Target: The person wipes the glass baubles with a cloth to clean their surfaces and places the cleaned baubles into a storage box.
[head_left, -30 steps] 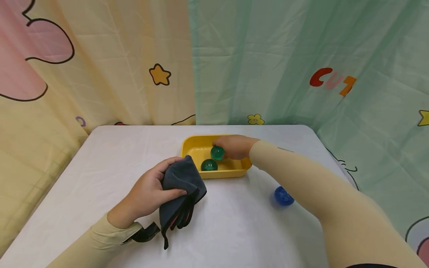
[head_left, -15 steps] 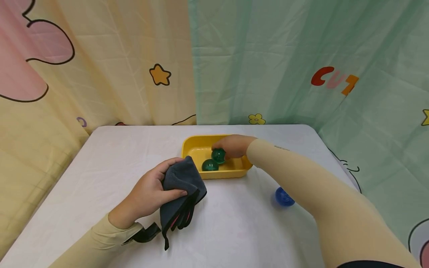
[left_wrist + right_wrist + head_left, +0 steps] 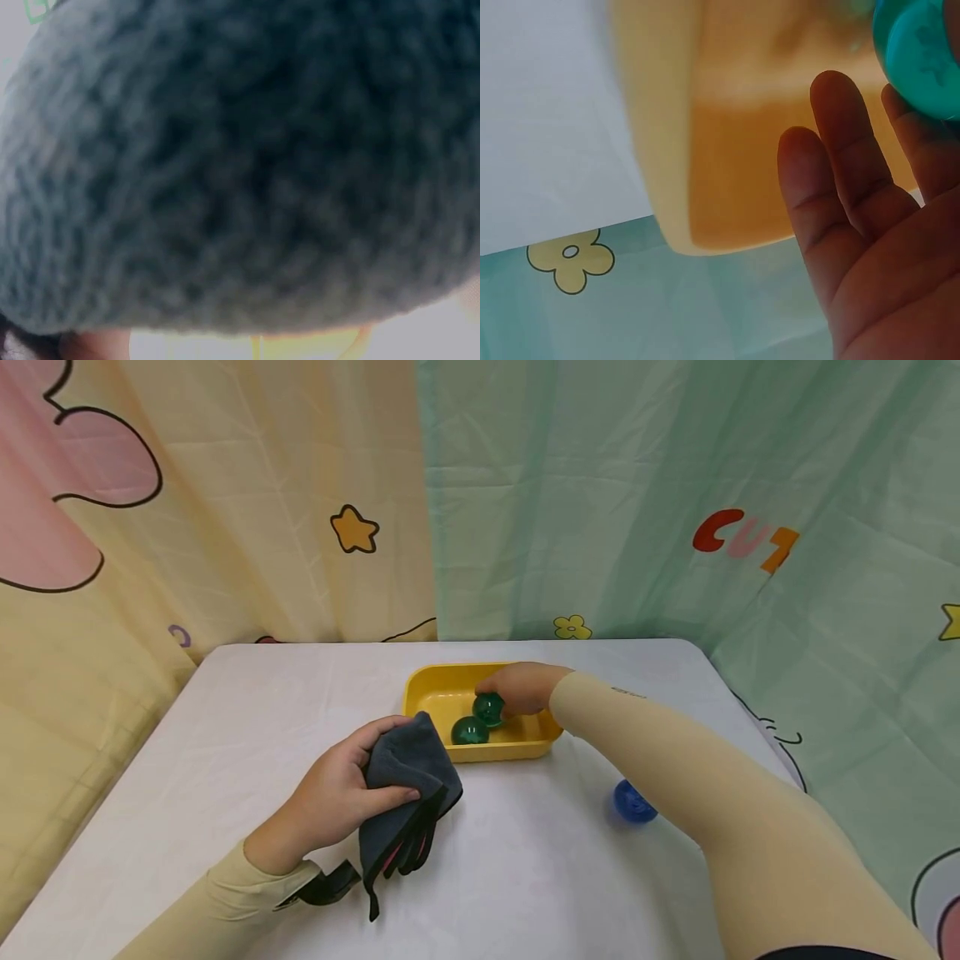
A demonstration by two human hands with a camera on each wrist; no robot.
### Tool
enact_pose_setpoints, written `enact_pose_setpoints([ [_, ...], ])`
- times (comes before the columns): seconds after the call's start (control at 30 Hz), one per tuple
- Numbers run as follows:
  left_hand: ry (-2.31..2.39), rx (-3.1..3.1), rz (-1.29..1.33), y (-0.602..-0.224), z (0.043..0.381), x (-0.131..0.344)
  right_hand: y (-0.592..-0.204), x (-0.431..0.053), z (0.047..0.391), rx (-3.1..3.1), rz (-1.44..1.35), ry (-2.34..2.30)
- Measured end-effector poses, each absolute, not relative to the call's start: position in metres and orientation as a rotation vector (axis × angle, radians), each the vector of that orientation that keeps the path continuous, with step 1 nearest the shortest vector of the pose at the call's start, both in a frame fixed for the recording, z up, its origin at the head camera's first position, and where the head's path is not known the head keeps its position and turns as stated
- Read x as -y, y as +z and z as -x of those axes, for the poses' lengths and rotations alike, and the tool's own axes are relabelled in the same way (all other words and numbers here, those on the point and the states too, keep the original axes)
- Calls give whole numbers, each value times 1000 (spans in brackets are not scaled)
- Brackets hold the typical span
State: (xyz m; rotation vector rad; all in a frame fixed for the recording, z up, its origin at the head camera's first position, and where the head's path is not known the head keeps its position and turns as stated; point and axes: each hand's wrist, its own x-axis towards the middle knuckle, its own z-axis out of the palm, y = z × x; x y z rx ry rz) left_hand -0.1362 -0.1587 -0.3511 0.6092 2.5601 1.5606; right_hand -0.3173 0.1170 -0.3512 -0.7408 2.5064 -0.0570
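Our right hand (image 3: 528, 685) pinches a translucent green ball (image 3: 488, 709) low inside a yellow rectangular plastic tray (image 3: 422, 680). We judge that a loosened grip could let its smooth surface slip — knocking the second glossy green ball (image 3: 469, 731) just beside it. Our beige-sleeved right arm (image 3: 675, 760) slants over the tray's right side; our left hand (image 3: 333, 793) grips a dark-grey fabric bundle (image 3: 408, 760) nearer us.

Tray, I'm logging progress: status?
Right hand pinching green ball, another beside it in tray. Left hand gripping grey cloth. Cloth hides tray's near-left corner in head view.
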Motion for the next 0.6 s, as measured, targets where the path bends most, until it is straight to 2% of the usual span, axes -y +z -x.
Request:
enact_pose_setpoints([
  [0.27, 1575, -2542, -620, -351, 135, 159, -346, -117, 314, -2514, 687, -40],
  [0.6, 1553, -2551, -617, -350, 135, 158, -312, -144, 298, -2601, 667, -50],
])
